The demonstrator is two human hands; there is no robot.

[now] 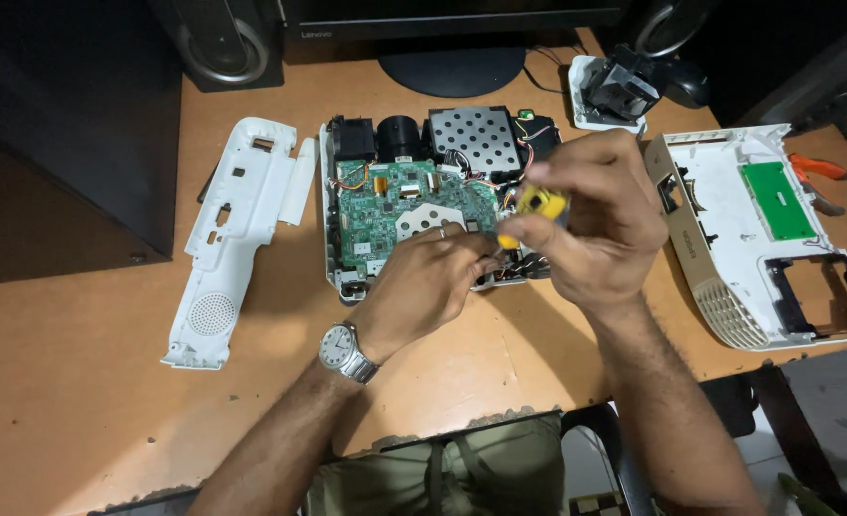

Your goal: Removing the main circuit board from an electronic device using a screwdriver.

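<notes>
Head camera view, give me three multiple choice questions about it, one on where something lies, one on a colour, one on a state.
1. Where does the long white panel lie relative to the opened device?
A. to its left
B. to its right
C. on top of it

2. What colour is the tool handle in the right hand?
A. red
B. yellow
C. blue

3. What state is the device in?
A. closed, cover on
B. open, green board exposed
C. wrapped in a bag

Answers:
1 A, the panel rests on the desk left of the device.
2 B, a yellow grip shows between the right fingers.
3 B, the board and fans lie bare, and the cover sits apart to the right. The left hand rests on the board's near edge.
</notes>
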